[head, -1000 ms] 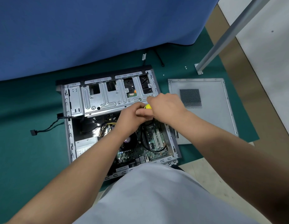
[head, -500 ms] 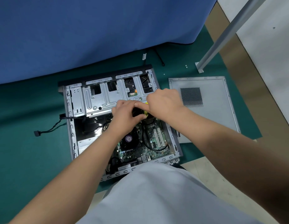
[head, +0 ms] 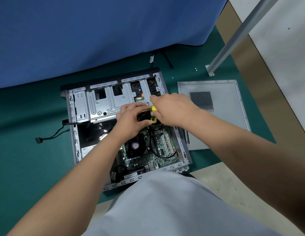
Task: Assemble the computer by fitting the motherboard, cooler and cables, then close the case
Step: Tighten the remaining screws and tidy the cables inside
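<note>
Looking at the last second, you've slid both hands down off the drive cage toward the motherboard, which sits inside the open case. Your right hand is curled round the yellow screwdriver, tip pointing down; your left hand is wrapped around something dark beside it, can't tell what. My guess is you're onto a board screw. The side panel lies well off right, so closing's a way off.
</note>
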`<state>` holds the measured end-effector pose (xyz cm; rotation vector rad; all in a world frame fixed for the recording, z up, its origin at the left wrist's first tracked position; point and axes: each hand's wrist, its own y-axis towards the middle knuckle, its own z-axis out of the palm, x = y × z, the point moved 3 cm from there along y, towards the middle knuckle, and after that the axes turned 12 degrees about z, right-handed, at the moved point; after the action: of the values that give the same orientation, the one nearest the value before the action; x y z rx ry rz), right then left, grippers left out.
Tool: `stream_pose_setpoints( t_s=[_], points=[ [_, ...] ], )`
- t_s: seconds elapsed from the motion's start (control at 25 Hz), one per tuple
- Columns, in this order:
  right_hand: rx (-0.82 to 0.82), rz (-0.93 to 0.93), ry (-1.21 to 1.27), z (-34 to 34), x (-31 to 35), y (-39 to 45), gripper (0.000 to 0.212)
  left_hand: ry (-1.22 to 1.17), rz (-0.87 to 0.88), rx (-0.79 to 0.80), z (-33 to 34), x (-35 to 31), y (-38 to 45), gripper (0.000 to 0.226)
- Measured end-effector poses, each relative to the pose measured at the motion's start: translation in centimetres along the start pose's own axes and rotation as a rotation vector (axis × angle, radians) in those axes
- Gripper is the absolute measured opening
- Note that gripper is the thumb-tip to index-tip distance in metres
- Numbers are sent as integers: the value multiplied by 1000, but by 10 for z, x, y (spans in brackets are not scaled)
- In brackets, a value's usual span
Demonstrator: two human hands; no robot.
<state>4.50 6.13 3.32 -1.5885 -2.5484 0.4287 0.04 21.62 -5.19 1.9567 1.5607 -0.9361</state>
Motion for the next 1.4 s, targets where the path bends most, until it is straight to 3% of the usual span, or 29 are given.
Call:
stream_pose_setpoints(
  t_s=[0.12, 0.2, 0.32, 0.48, 0.6, 0.68, 0.8, 0.84, 1.0, 1.12, 1.24, 1.4],
  points=[
    [15, 161, -46, 7, 3, 6, 48, 111, -5, -191, -26, 16, -14, 34],
    [65, 159, 69, 12, 3, 6, 41, 225, -3, -225, -42, 35, -30, 32],
    [163, 87, 207, 15, 1, 6, 36, 384, 11, -142, -57, 65, -56, 37],
    [215, -20, 202, 13, -3, 4, 44, 586, 54, -2, -50, 79, -73, 53],
    [242, -74, 162, 11, -10, 1, 38, 611, 26, -35, -46, 77, -72, 52],
    [152, -6, 74, 13, -5, 2, 20, 627, 30, -57, -46, 79, -73, 50],
    [151, 142, 1, 20, 7, 1, 63, 631, 44, -80, -46, 80, -73, 50],
    [162, 118, -1, 24, 11, 0, 65, 628, 48, -86, -45, 80, -73, 50],
    [246, -112, 54, 23, 10, -8, 44, 623, 47, -97, -46, 79, -73, 49],
    [118, 61, 41, 27, 14, -8, 19, 621, 43, -106, -46, 79, -73, 49],
    [86, 226, 13, 29, 11, -4, 57, 624, 43, -109, -46, 78, -73, 49],
    [251, -32, 144, 23, 3, -10, 40, 628, 44, -109, -47, 77, -73, 49]
  ],
)
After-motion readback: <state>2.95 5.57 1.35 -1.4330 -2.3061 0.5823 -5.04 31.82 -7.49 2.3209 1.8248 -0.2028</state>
